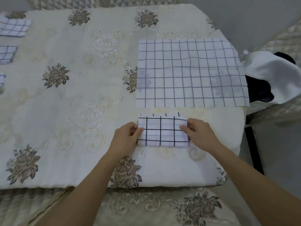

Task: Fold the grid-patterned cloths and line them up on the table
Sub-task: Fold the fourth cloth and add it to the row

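Observation:
A folded white cloth with a dark grid (pixel 162 131) lies near the table's front edge. My left hand (pixel 126 137) pinches its left end and my right hand (pixel 198 132) pinches its right end, thumbs on top. Just behind it an unfolded grid cloth (pixel 190 72) lies spread flat, reaching the table's right edge. Three folded grid cloths sit in a column at the far left: one at the back (pixel 13 27), one in the middle (pixel 7 54), and a sliver of a third (pixel 2 79) cut off by the frame.
The table wears a cream floral embroidered tablecloth (pixel 73 98). A white and dark bundle of fabric (pixel 272 79) sits off the right edge. Quilted chair upholstery (pixel 146 207) is right below me.

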Action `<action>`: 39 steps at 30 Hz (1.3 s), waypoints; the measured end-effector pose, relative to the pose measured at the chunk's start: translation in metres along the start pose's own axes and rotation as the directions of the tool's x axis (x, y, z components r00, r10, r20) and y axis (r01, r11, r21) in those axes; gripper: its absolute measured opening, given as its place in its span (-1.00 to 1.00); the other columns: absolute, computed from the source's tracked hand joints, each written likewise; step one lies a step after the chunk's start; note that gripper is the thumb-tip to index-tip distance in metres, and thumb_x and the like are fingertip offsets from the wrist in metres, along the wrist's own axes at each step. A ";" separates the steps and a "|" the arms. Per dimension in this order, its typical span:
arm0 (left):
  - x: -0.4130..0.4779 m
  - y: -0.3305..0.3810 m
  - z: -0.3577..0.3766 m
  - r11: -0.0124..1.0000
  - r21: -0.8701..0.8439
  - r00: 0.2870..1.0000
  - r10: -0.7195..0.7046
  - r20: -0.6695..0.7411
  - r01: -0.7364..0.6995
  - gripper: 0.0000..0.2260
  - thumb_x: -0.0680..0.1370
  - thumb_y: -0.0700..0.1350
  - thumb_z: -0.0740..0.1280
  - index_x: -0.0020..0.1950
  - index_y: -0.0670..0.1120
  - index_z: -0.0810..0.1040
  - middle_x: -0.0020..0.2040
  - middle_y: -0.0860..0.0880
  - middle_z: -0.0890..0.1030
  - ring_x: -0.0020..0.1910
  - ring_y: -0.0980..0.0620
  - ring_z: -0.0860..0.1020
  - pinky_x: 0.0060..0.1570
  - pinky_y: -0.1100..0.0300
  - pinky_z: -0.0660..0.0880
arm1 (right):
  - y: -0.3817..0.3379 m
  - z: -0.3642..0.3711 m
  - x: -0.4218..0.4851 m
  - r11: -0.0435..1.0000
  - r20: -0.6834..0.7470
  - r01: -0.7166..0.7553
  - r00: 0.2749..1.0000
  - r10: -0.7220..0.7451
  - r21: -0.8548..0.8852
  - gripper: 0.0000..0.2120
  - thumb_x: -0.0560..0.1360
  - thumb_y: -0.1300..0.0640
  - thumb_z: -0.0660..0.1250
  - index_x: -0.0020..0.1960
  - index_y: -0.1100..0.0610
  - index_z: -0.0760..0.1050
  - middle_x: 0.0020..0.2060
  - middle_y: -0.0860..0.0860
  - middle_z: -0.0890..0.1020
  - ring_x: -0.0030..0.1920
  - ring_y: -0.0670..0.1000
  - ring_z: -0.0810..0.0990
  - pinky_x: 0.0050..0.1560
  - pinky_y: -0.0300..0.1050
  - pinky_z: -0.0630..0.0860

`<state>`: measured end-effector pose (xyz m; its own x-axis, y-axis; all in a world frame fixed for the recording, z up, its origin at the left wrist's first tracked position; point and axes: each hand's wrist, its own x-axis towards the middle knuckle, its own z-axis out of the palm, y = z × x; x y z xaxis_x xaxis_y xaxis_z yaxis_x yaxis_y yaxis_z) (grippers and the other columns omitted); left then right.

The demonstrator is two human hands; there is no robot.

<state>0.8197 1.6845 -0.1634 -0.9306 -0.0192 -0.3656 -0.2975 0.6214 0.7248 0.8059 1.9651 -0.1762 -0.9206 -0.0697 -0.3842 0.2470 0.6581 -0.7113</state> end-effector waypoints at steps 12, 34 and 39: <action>0.002 -0.004 0.013 0.974 0.228 0.981 0.043 -0.187 0.001 -0.77 0.60 0.01 0.33 -0.24 0.06 0.45 -0.44 0.09 0.48 -0.38 0.10 0.47 -0.21 0.05 0.42 | -0.018 0.005 0.012 0.986 -0.144 -0.134 0.982 0.119 -0.100 -0.71 0.55 -0.14 0.35 -0.26 0.00 0.48 -0.40 -0.05 0.59 -0.37 0.01 0.59 -0.30 -0.07 0.56; 0.005 -0.009 0.032 0.830 0.558 0.928 0.202 -0.312 0.006 -0.76 0.63 0.08 0.20 -0.16 -0.01 0.44 -0.33 0.06 0.51 -0.29 -0.03 0.45 -0.16 0.03 0.35 | -0.019 0.014 0.011 0.933 -0.252 -0.203 0.959 0.129 -0.296 -0.60 0.56 -0.25 0.25 -0.25 0.05 0.44 -0.38 -0.01 0.55 -0.30 0.05 0.55 -0.32 -0.07 0.48; 0.003 -0.003 0.040 0.784 0.620 0.853 0.351 -0.386 -0.042 -0.79 0.53 -0.11 0.36 0.15 -0.09 0.52 0.10 -0.10 0.53 0.03 -0.12 0.49 -0.05 -0.01 0.38 | -0.020 0.018 0.007 0.828 -0.348 -0.177 0.937 -0.024 -0.532 -0.59 0.58 -0.27 0.18 -0.15 0.06 0.39 -0.31 -0.03 0.51 -0.34 0.07 0.50 -0.37 -0.10 0.38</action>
<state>0.8261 1.7134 -0.1901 -0.9806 -0.1006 0.1682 -0.0618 0.9732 0.2214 0.7999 1.9377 -0.1756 -0.9738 0.1803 -0.1383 0.2065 0.9561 -0.2080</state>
